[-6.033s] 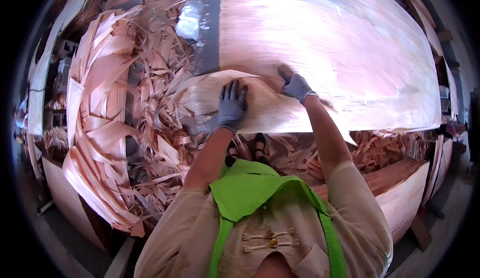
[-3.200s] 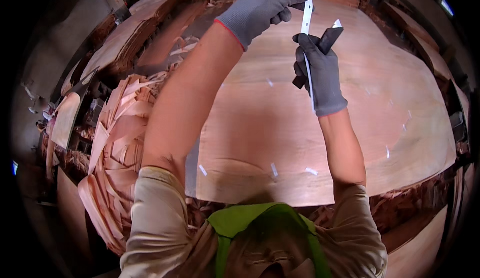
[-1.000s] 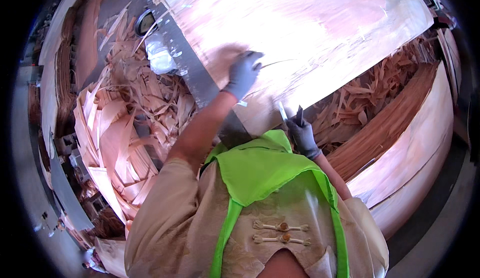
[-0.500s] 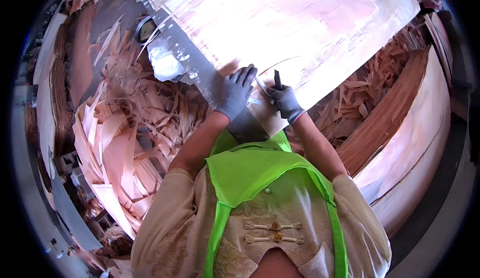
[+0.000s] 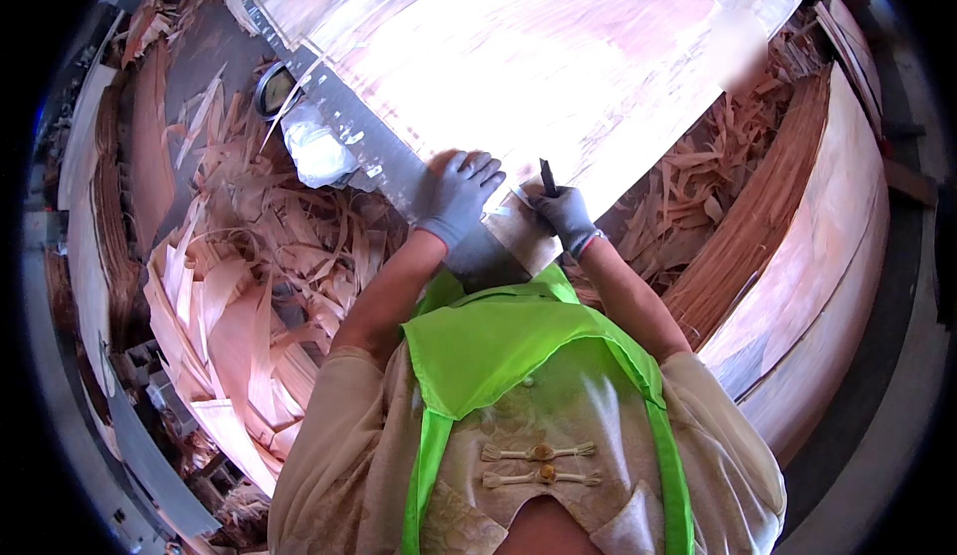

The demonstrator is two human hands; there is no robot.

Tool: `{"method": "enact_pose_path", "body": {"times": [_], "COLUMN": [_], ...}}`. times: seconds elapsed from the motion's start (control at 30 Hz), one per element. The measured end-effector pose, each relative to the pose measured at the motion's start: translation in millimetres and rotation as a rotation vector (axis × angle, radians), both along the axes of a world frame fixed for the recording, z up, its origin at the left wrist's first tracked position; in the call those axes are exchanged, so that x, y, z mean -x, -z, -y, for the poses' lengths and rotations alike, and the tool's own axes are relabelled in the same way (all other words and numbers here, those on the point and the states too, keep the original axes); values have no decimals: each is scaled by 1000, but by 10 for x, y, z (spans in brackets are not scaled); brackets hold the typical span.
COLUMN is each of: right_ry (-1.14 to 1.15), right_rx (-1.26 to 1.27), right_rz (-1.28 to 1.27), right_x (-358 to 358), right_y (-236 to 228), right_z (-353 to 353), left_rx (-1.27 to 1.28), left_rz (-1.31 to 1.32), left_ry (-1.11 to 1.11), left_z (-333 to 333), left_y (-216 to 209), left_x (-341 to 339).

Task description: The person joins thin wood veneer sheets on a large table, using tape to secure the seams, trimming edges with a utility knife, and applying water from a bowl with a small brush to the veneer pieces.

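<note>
My left hand (image 5: pixel 464 196), in a grey glove, lies on the near end of a broad pale wood veneer sheet (image 5: pixel 558 66), fingers stretched out over it. To its right, my right hand (image 5: pixel 565 216), also gloved, is closed around a slim black-handled tool that looks like a knife (image 5: pixel 547 178). Its handle sticks up above the fist, while any blade is hidden. Between the hands, a small pale strip (image 5: pixel 498 211) lies at the sheet's near edge. A brownish piece of sheet (image 5: pixel 523 236) reaches from there toward my green apron (image 5: pixel 508 341).
A dark table edge (image 5: pixel 369 141) runs along the sheet's left side, with a white plastic bundle (image 5: pixel 317 148) and a round dark-rimmed object (image 5: pixel 276 89) beside it. Veneer scraps (image 5: pixel 239 286) heap up on the left. At right, more scraps (image 5: pixel 688 171) border a thick veneer stack (image 5: pixel 768 206).
My left hand's fingers have shifted a little down and left on the sheet. My right hand has lowered slightly with the tool. The thin curved sliver above it no longer shows.
</note>
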State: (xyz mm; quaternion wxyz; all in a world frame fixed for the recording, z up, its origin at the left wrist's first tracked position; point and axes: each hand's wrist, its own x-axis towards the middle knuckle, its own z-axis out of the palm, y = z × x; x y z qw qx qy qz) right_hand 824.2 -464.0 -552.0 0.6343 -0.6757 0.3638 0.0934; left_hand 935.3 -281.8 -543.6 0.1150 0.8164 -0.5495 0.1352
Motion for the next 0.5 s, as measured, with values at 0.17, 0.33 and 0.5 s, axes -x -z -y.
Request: {"method": "enact_pose_path", "body": {"times": [0.17,0.33,0.5], "right_ry": [-6,16,24], "right_rx": [0,-53,-195], "right_rz": [57,67,158], "right_x": [23,19,82], "right_y": [161,175,308], "right_z": [4,-12,92], "left_rx": [-54,-147,-352], "left_rz": [18,7,104], "left_ry": [21,49,20], "left_z": [-31,-23,69], "left_y": [37,82,33], "left_x": [53,76,226]}}
